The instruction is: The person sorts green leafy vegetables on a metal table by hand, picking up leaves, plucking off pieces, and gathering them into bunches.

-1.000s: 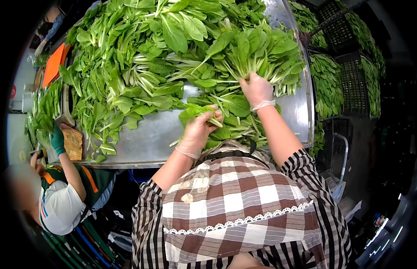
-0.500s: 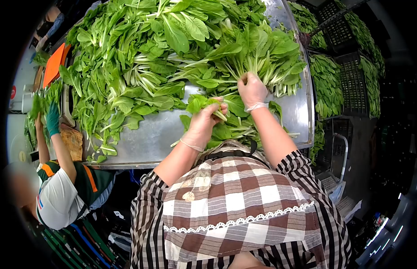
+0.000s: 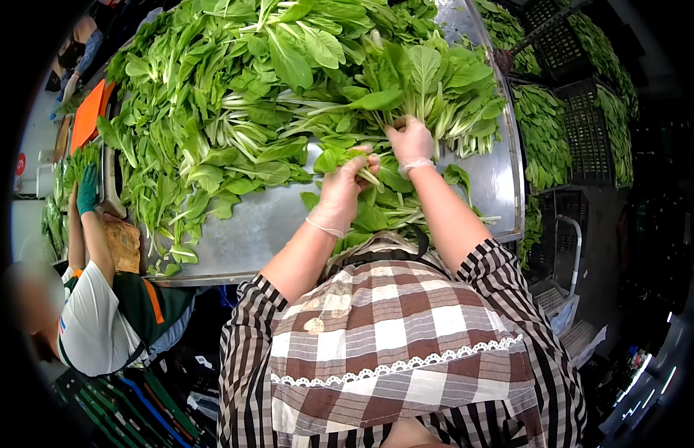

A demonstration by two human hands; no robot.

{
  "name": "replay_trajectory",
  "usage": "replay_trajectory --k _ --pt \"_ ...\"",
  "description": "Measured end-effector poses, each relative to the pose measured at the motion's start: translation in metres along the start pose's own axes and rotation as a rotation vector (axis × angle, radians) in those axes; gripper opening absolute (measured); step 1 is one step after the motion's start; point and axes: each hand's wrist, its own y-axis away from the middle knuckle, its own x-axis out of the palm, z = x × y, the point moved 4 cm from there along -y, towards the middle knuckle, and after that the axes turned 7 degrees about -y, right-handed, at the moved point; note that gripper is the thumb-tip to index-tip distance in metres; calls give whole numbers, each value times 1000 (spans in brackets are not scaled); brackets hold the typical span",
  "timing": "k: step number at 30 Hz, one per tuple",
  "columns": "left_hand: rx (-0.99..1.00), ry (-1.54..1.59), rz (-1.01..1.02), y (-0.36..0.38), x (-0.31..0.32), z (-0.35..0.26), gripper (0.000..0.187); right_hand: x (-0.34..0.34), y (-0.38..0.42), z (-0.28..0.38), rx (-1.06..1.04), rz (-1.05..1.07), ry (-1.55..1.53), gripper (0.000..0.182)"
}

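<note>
My left hand (image 3: 345, 187), in a clear glove, is closed around a small bunch of leafy greens (image 3: 330, 159), with pale stems poking out to its right. Up and to the right, my right hand (image 3: 410, 140), also gloved, has its fingers pinched at the stems of upright greens (image 3: 421, 71). Its fingertips are partly hidden among the stems. Loose greens (image 3: 373, 216) lie on the metal table (image 3: 250, 235) between my forearms. A large heap of greens (image 3: 205, 112) spreads beyond my hands to the left.
Black crates (image 3: 586, 134) packed with greens (image 3: 541, 142) stand beyond the table's right edge. At the left, a co-worker (image 3: 101, 321) reaches a green-gloved hand (image 3: 87, 190) towards greens, near an orange sheet (image 3: 89, 116). A metal cart handle (image 3: 574, 254) rises at the lower right.
My right hand has moved slightly left and up, and the leaves by it have shifted. My left hand keeps its bunch, almost in place. The co-worker's hands have moved.
</note>
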Motion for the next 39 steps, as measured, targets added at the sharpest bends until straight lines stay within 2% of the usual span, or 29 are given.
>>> replay_trajectory --k 2,5,8,9,11,14,15,16,18,19,21,22,24,26,29,32,34,35,36,38,39 --pt "-1 -9 -14 1 -3 1 27 3 -1 -6 4 38 -51 22" --pt "14 -30 -31 3 -9 0 27 14 2 -34 -208 41 -362 19" --pt "56 -43 -15 17 -12 1 28 -5 38 -22 22 218 -881 13" --pt "70 -49 -7 24 -13 1 29 -19 57 -3 12 282 -891 10" --pt "126 -82 36 33 -15 3 35 -20 79 -4 -141 292 -807 11" --pt "32 -63 64 44 -22 12 36 -20 114 5 -452 406 -462 17" --pt "99 -13 18 48 -16 7 31 -28 126 23 -583 364 -395 20" --pt "92 -16 -29 48 -22 9 30 -28 131 27 -628 364 -376 19" --pt "82 -22 -122 46 -39 13 27 -16 130 13 -546 499 -234 23" --pt "29 -14 -182 47 -51 15 26 -17 126 10 -590 468 -192 19" --pt "88 26 -248 47 -60 12 26 -16 111 8 -675 407 -107 11" --pt "119 48 -282 48 -64 11 26 -11 93 -1 -574 324 -212 10" --pt "92 62 -226 47 -65 10 26 -12 59 -2 -302 170 -109 15" --pt "72 99 -137 45 -60 9 28 -2 36 2 -344 57 28 15" --pt "106 114 -87 39 -43 3 31 13 23 -6 -306 167 9 15" --pt "87 67 -145 33 -34 1 32 0 68 24 -647 148 -7 16" --pt "53 46 -116 19 -43 12 30 -9 99 45 -784 353 169 19" --pt "-62 25 -142 14 -49 14 26 -11 97 43 -730 388 80 22" --pt "-30 74 -143 11 -49 15 25 -21 83 41 -566 411 -10 25" --pt "31 170 -153 11 -46 15 24 -44 42 33 -412 121 69 24" --pt "29 190 -101 9 -47 18 24 -49 19 23 -364 16 208 24"
